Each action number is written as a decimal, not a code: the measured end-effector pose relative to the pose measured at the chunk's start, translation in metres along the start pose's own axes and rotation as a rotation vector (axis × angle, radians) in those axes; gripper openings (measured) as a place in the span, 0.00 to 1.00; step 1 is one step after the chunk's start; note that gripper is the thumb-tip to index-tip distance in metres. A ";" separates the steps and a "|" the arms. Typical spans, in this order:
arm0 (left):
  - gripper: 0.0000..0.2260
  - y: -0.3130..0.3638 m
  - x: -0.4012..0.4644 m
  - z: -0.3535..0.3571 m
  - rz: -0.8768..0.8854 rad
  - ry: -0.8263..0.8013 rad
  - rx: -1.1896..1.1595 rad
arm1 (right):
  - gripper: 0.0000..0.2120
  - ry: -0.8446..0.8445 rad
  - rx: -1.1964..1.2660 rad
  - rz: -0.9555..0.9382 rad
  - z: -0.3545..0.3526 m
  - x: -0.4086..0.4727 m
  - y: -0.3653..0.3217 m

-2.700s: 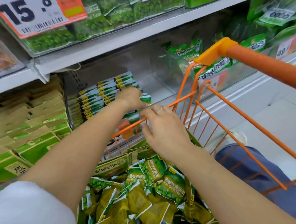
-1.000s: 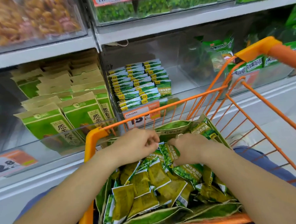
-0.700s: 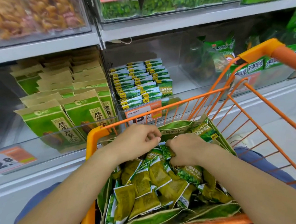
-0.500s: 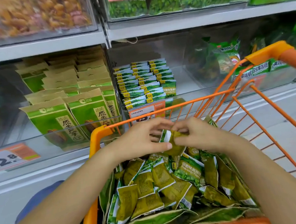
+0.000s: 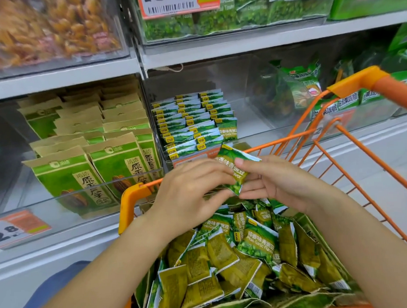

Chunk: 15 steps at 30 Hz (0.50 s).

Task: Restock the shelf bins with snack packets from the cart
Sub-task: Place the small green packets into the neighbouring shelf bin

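Both hands, left hand (image 5: 188, 190) and right hand (image 5: 278, 182), pinch one garlic pea packet (image 5: 234, 167) above the cart (image 5: 133, 193). Beyond them, the shelf bin (image 5: 193, 126) is part-filled; below, many packets (image 5: 240, 258) remain.

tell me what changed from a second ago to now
Both hands rose out of the cart's packet pile: left hand and right hand now hold a small stack of pea packets above the orange cart. The shelf bin rows and loose packets stayed put.
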<state>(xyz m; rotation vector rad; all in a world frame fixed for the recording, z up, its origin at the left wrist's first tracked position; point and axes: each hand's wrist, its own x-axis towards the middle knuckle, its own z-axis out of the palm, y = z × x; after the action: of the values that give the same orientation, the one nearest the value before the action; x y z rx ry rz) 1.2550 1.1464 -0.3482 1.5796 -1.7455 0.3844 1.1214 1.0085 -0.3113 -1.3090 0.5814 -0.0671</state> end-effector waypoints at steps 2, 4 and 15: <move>0.10 0.003 0.000 -0.001 -0.113 0.016 -0.120 | 0.09 0.062 -0.047 -0.056 -0.004 0.002 0.001; 0.13 0.005 0.005 -0.006 -0.243 0.064 -0.186 | 0.06 0.092 -0.183 -0.129 -0.006 0.003 0.003; 0.13 -0.020 0.067 -0.036 -0.491 -0.387 -0.045 | 0.10 0.351 -0.326 -0.411 -0.006 0.013 0.003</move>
<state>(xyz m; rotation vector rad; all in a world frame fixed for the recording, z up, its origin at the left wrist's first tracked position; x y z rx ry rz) 1.2870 1.1173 -0.2828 2.0736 -1.5399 -0.2134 1.1286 0.9991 -0.3192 -1.7376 0.6270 -0.5692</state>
